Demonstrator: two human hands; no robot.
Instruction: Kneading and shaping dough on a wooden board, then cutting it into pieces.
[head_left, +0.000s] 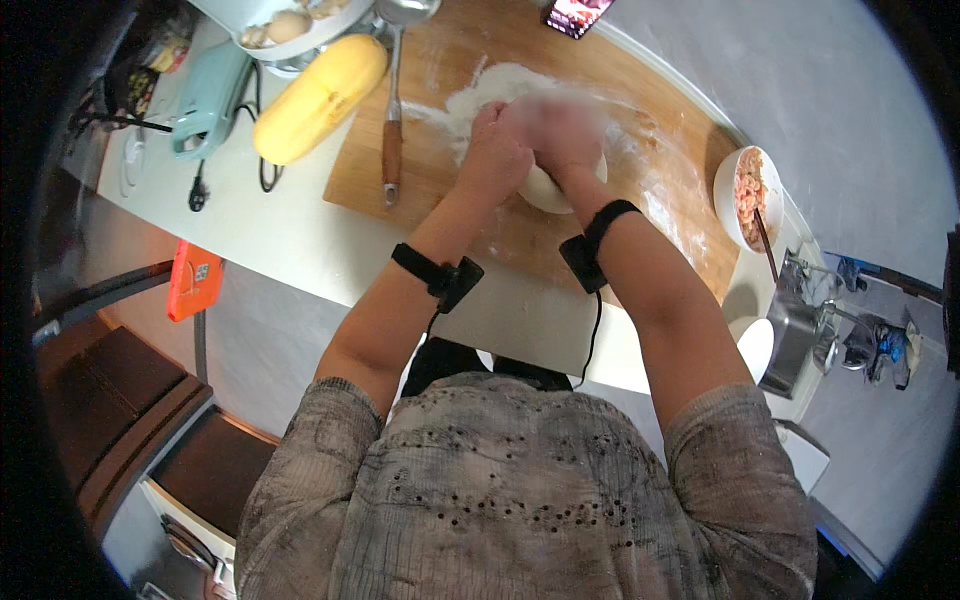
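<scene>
A smooth, pale round lump of dough (551, 193) lies on the wooden board (450, 225), partly under my hands. My left hand (501, 146) rests at its left side, fingers seemingly curled. Close against it, my right hand (576, 142) bears on the top of the lump. A blurred patch covers most of the fingers, so their grip is unclear. White flour (495, 79) is heaped behind my hands and smeared over the board to the right. Both wrists wear black straps with small boxes and cables.
A wood-handled ladle (392, 142) and a yellow squash (322, 97) lie left, near a mint-green appliance (214, 97) and a white container (262, 45) of eggs. Right stands a bowl (724, 199) of pinkish filling with chopsticks (765, 244), before a sink (784, 352). A phone (577, 15) sits behind.
</scene>
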